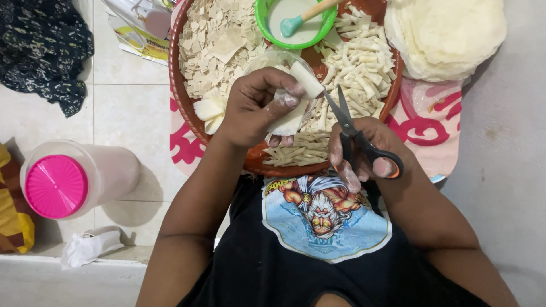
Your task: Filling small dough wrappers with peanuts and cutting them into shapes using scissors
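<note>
My left hand (259, 105) grips a rolled pale dough sheet (307, 79) over a round brown tray (185, 96). My right hand (364, 150) is closed on black-handled scissors (355, 133), whose blades are parted at the roll's end. On the tray, small square dough pieces (213, 40) are heaped at the left. Cut dough sticks (358, 65) lie at the right and near the front rim. A green bowl (296, 23) of whitish paste with a teal-tipped spatula (298, 20) sits at the tray's far side.
A stack of round pale wrappers (446, 31) lies at the upper right on a pink-patterned mat (429, 122). A jar with a pink lid (60, 185) lies on the tiled floor at the left. Dark cloth (45, 51), a crumpled white wrapper (91, 247) and a printed bag (142, 28) are nearby.
</note>
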